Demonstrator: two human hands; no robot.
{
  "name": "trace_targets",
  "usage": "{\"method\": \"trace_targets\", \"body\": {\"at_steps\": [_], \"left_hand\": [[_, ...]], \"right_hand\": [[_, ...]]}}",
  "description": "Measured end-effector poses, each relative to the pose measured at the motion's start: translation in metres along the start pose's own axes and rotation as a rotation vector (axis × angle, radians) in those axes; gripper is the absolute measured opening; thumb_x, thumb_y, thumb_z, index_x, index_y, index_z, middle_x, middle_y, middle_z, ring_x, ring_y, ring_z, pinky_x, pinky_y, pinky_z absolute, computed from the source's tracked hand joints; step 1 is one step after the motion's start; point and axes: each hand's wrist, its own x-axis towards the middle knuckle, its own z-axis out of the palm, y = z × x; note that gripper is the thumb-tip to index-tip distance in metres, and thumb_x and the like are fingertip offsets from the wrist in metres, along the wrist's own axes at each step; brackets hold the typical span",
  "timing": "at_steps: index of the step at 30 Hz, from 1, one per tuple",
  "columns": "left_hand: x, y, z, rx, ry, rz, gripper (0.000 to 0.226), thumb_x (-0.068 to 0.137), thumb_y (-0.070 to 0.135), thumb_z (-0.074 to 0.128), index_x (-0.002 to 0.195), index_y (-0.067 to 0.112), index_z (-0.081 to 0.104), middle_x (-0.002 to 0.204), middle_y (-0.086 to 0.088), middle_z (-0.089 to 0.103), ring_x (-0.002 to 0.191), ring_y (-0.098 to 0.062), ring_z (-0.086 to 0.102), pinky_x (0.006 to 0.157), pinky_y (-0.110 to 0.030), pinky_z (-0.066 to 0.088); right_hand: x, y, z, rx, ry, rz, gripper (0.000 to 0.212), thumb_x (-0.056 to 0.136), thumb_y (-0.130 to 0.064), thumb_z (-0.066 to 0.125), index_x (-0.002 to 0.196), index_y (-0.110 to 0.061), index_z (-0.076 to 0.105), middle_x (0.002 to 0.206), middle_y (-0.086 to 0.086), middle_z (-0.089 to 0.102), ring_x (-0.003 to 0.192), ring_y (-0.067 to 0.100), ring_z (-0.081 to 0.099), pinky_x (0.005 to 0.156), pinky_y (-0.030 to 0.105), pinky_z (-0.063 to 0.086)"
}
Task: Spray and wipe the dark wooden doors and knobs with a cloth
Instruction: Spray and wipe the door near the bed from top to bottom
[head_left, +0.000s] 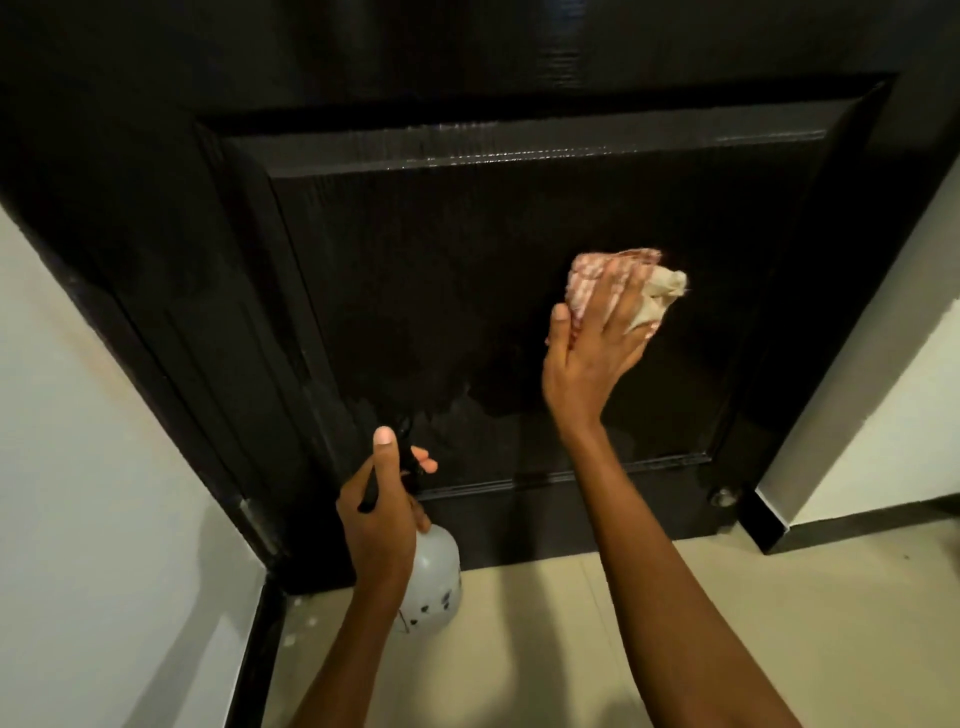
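Right hand (597, 338) flat – cloth (613, 283) against door (415, 270)

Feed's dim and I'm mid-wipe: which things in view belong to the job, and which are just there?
Job:
door, being wiped
cloth, pressed to the door under the right hand
spray bottle, held by the left hand

Just there:
door stop near the door's bottom corner
floor
wall

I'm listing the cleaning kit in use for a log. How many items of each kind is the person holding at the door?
Spray bottle: 1, gripped by the left hand
Cloth: 1, pressed flat to the dark door by the right hand
Total: 2 items
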Motion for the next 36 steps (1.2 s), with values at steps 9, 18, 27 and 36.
{"method": "trace_targets", "body": {"at_steps": [9, 18, 27, 36], "left_hand": [[-0.007, -0.017, -0.001, 0.04, 0.015, -0.086, 0.075, 0.087, 0.073, 0.049, 0.083, 0.002, 0.074, 0.061, -0.025, 0.064, 0.038, -0.021, 0.045, 0.051, -0.031, 0.046], [-0.018, -0.03, 0.023, -0.008, -0.092, -0.056, 0.068, 0.098, 0.062, 0.046, 0.087, 0.001, 0.074, 0.081, -0.011, 0.078, 0.038, -0.022, 0.044, 0.041, -0.023, 0.042], [-0.028, -0.052, -0.008, 0.023, -0.159, -0.053, 0.077, 0.092, 0.076, 0.041, 0.086, 0.005, 0.071, 0.086, -0.011, 0.077, 0.042, -0.023, 0.048, 0.043, -0.022, 0.042], [-0.009, -0.05, -0.019, 0.001, 0.027, -0.138, 0.059, 0.084, 0.07, 0.05, 0.076, 0.012, 0.062, 0.051, -0.006, 0.054, 0.037, -0.013, 0.045, 0.054, -0.033, 0.043]], "right_hand": [[-0.136, 0.073, 0.022, -0.236, -0.523, -0.909, 0.084, 0.087, -0.028, 0.064, 0.159, -0.035, 0.021, 0.166, -0.005, 0.02, 0.156, 0.034, -0.001, 0.122, 0.064, -0.002], [-0.115, 0.16, -0.011, 0.25, -0.164, 0.649, 0.074, 0.108, -0.032, 0.037, 0.159, -0.011, -0.012, 0.169, 0.012, -0.01, 0.156, 0.027, 0.001, 0.127, 0.042, 0.004], [-0.143, 0.109, 0.015, 0.188, -0.099, 0.628, 0.068, 0.108, -0.024, 0.038, 0.158, 0.001, 0.0, 0.166, 0.024, -0.006, 0.155, 0.026, -0.004, 0.125, 0.047, 0.006], [-0.23, 0.071, 0.046, -0.218, -0.817, -0.842, 0.067, 0.09, -0.031, 0.056, 0.154, -0.038, 0.037, 0.159, -0.007, 0.04, 0.145, 0.033, 0.036, 0.118, 0.064, 0.008]]}}
